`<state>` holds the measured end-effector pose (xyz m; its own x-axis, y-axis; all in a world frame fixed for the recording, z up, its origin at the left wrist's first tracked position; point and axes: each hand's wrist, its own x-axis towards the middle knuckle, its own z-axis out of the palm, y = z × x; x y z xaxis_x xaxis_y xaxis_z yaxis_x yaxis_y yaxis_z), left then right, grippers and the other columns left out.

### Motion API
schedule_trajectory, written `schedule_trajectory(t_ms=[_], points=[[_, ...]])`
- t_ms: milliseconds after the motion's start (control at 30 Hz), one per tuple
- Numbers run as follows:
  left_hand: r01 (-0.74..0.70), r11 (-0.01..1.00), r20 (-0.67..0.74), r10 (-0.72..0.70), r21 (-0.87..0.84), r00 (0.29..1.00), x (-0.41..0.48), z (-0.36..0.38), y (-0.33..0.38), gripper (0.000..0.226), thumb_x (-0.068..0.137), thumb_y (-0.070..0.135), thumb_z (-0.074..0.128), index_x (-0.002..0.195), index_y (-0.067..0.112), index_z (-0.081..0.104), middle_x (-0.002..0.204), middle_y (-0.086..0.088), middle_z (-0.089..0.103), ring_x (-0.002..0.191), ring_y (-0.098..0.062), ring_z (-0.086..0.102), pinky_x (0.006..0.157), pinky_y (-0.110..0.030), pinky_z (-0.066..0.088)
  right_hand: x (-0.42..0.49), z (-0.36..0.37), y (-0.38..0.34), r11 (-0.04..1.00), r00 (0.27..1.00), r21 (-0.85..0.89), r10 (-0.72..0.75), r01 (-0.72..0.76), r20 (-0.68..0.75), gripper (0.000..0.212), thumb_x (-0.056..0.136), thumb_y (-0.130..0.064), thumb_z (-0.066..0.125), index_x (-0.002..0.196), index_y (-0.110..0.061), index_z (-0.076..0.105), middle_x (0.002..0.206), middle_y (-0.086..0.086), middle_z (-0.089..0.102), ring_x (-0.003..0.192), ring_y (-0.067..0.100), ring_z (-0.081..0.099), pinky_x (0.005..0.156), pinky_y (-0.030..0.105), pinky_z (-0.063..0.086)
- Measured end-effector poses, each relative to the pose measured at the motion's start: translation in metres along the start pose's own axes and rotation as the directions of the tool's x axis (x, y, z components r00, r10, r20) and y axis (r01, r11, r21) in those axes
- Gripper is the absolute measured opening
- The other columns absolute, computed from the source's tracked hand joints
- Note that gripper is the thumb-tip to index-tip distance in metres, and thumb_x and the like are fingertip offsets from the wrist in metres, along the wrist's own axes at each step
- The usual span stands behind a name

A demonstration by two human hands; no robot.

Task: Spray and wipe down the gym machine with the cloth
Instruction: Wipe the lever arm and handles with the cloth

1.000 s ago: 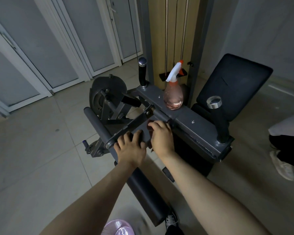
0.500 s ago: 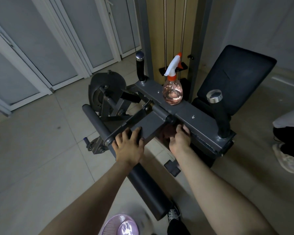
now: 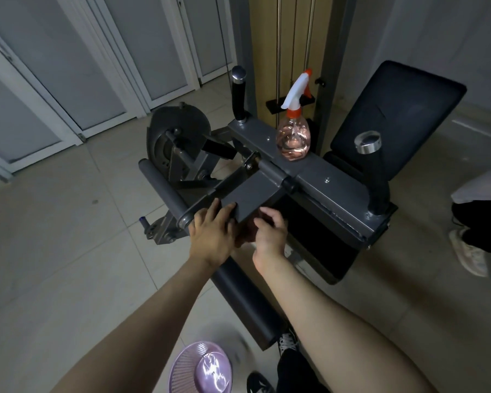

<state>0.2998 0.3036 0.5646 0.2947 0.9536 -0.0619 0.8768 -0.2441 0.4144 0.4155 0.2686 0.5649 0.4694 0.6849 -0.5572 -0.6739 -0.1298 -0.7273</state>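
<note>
I judge this the wiping step. My right hand [image 3: 270,234] curls its fingers round the dark cloth [image 3: 244,236] under the machine [image 3: 323,177] plate [image 3: 253,194]. My left hand [image 3: 210,236] steadies it, fingers flat on top. The bottle [image 3: 294,137] stands on the beam. Next, drag the cloth along the edge.

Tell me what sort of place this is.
Most likely a gym or fitness room. In view are a grey weight machine with steel guide rods running up behind it, a black padded backrest, and a foam roller pad.
</note>
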Motion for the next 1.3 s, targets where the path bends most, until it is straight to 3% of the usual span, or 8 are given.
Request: schedule_trajectory(t_ms=[167,367,533,733,900,1000,1167,1300], points=[[-0.089,0.995,-0.109,0.083,-0.049,0.991,-0.019,-0.001,-0.026,0.05,0.095,0.029,0.063,0.143,0.017,0.056,0.156,-0.01,0.042,0.142,-0.036,0.033,0.117,-0.053,0.031,-0.022,0.009,0.032,0.995,0.997,-0.075,0.072,-0.069,0.038,0.027,0.093,0.003,0.059,0.11,-0.017,0.069,0.124,0.006,0.056,0.105,0.026,0.062,0.082,0.042,0.062],[0.031,0.995,-0.261,-0.053,-0.091,0.964,-0.05,0.008,-0.045,0.039,0.1,0.021,0.056,0.139,0.021,0.06,0.152,-0.012,0.045,0.133,-0.041,0.033,0.111,-0.048,0.035,-0.051,0.02,0.068,0.983,0.984,-0.111,0.159,-0.149,0.083,0.023,0.092,0.008,0.057,0.105,-0.007,0.068,0.116,0.014,0.063,0.092,0.021,0.066,0.065,0.025,0.058],[-0.002,0.981,-0.363,-0.069,-0.194,0.929,-0.066,0.013,-0.048,0.034,0.096,0.007,0.054,0.126,0.019,0.066,0.128,-0.008,0.051,0.116,-0.029,0.045,0.099,-0.04,0.044,-0.063,0.013,0.069,0.939,0.932,-0.265,0.282,-0.219,0.227,0.024,0.091,-0.001,0.062,0.102,-0.018,0.075,0.109,0.013,0.073,0.097,0.029,0.071,0.08,0.041,0.062],[-0.067,0.865,-0.183,-0.029,-0.497,0.983,-0.079,0.023,0.006,0.032,0.105,0.033,0.048,0.137,0.032,0.053,0.126,0.01,0.049,0.115,-0.003,0.051,0.098,-0.02,0.041,-0.054,-0.02,0.016,0.991,0.97,-0.113,0.098,-0.074,0.224,0.027,0.092,0.004,0.053,0.103,-0.011,0.073,0.104,0.013,0.074,0.103,0.032,0.069,0.089,0.041,0.059],[0.231,0.46,0.167,-0.175,-0.857,0.97,-0.055,0.047,0.072,0.034,0.103,0.032,0.054,0.135,0.038,0.046,0.133,0.004,0.053,0.123,-0.012,0.054,0.112,-0.038,0.044,-0.03,-0.062,-0.018,0.991,0.946,-0.109,0.108,-0.078,0.306,0.032,0.1,-0.017,0.05,0.114,-0.032,0.075,0.125,0.003,0.068,0.118,0.021,0.063,0.104,0.042,0.049],[0.329,0.143,0.3,-0.191,-0.934,0.935,-0.036,0.057,0.097,0.02,0.107,0.023,0.048,0.124,0.029,0.054,0.122,-0.009,0.066,0.111,-0.024,0.066,0.09,-0.044,0.059,-0.013,-0.074,-0.031,0.981,0.972,-0.192,0.02,0.026,0.233,0.033,0.1,-0.012,0.05,0.107,-0.03,0.077,0.123,0.001,0.07,0.117,0.018,0.063,0.102,0.041,0.051],[0.386,-0.027,0.382,-0.227,-0.922,0.896,0.014,0.078,0.146,0.023,0.107,0.023,0.046,0.129,0.021,0.052,0.123,-0.015,0.066,0.111,-0.03,0.066,0.094,-0.044,0.057,0.025,-0.133,-0.06,0.939,0.974,-0.335,-0.147,0.082,-0.175,0.024,0.091,-0.007,0.056,0.076,-0.02,0.07,0.085,0.001,0.072,0.088,0.024,0.069,0.075,0.034,0.051],[0.445,-0.043,0.436,-0.294,-0.895,0.85,0.049,0.094,0.178,0.03,0.106,0.035,0.046,0.136,0.036,0.044,0.126,-0.006,0.063,0.111,-0.029,0.064,0.097,-0.051,0.055,0.063,-0.191,-0.071,0.968,0.895,-0.248,-0.073,-0.043,-0.439,0.021,0.091,-0.014,0.054,0.073,-0.02,0.064,0.098,0.016,0.07,0.093,0.036,0.066,0.089,0.048,0.054]])
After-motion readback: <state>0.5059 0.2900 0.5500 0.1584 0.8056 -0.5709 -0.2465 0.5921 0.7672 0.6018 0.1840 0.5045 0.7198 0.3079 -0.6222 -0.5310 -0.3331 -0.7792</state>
